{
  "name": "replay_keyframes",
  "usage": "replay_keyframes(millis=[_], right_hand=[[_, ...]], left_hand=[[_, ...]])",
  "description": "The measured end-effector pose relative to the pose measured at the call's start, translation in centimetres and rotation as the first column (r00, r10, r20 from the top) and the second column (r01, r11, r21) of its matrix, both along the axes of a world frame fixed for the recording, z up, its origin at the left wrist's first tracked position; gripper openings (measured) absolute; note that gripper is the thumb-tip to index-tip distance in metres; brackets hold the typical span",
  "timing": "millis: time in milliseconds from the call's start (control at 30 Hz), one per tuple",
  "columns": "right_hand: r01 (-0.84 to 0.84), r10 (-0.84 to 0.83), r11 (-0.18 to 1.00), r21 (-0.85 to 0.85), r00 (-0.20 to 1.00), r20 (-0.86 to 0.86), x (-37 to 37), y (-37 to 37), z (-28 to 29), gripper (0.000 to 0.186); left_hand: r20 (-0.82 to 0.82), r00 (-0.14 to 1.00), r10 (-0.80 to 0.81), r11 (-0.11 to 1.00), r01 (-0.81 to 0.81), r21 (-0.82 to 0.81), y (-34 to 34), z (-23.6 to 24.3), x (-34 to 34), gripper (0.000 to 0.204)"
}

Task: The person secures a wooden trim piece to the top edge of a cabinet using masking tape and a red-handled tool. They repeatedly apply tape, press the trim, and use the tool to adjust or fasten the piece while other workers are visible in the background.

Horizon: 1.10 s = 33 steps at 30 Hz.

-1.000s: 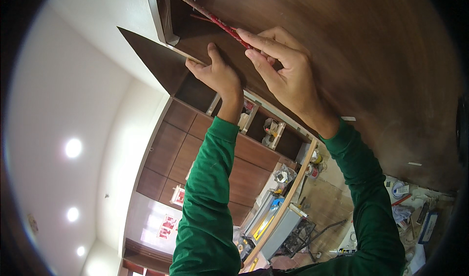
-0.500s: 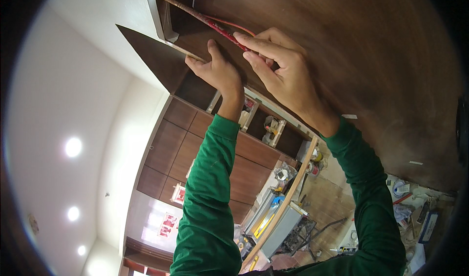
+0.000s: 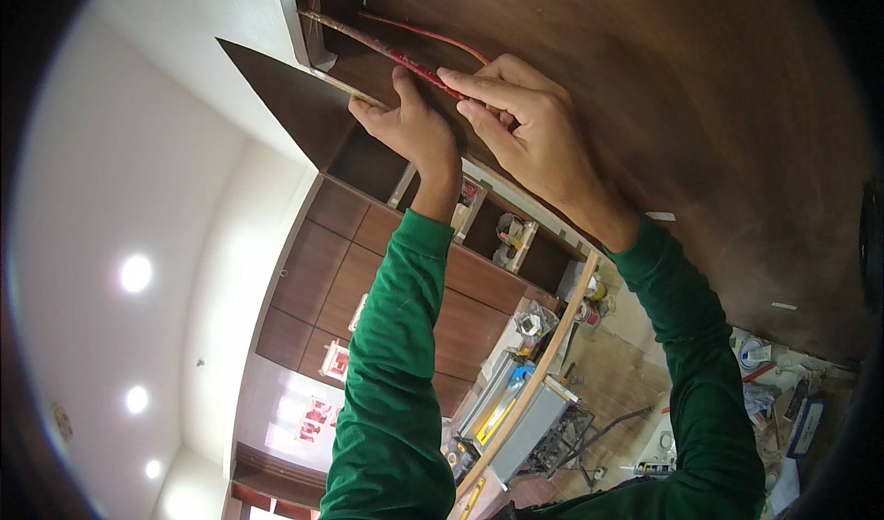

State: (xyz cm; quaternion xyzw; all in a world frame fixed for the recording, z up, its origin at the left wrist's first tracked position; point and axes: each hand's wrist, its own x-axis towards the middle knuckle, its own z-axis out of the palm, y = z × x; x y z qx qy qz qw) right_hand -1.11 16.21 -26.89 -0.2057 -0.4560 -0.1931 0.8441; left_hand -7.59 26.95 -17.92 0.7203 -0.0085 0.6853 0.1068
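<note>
3 clg lights [image 3: 136, 272]; yel. tool [image 3: 498, 417] on gry bench [image 3: 534, 439]; nozzled tube [image 3: 655, 469].

Slender stick [image 3: 379, 47], scuffed red with a brownish far end, aslant in the right hand [image 3: 527, 120]

No wording can be read. The blue-and-white box [image 3: 807, 428] at lower right bears print too small to make out, as does the cartridge [image 3: 655, 469] nearby; red-and-white papers [image 3: 318, 411] on the wall show illegible red marks.

rough-looking rod [image 3: 397, 56], smooth wood panel [image 3: 718, 133], matt cloth sleeves [image 3: 391, 364]
</note>
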Motion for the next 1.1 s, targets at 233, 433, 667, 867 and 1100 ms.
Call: replay_keyframes(millis=[233,433,667,867,1100], right_hand=[[-0.022,0.022,1.000,0.005,1.000,0.011,-0.2,0.8,0.1,0.030],[0.045,-0.044,0.998,-0.032,0.998,0.039,0.0,0.9,0.1,0.031],[0.167,-0.151,0.973,-0.161,0.983,0.108,1.3,-4.8,-0.5,0.026],[0.380,-0.329,0.901,-0.209,0.913,0.242,2.8,-6.2,2.2,0.022],[0.494,-0.397,0.834,-0.247,0.847,0.354,3.5,-6.3,4.0,0.023]], left_hand=[[-0.012,1.000,-0.002,1.000,0.002,0.009,0.6,0.1,-0.2,0.029],[0.004,1.000,0.015,1.000,-0.015,-0.012,0.5,0.1,0.0,0.028],[0.059,0.998,-0.026,0.999,0.027,-0.017,0.2,0.1,0.1,0.030],[0.062,0.998,0.029,0.999,-0.031,0.030,0.5,0.2,0.1,0.033],[0.078,0.997,0.027,0.998,-0.023,-0.051,-0.5,-0.2,0.1,0.035]])
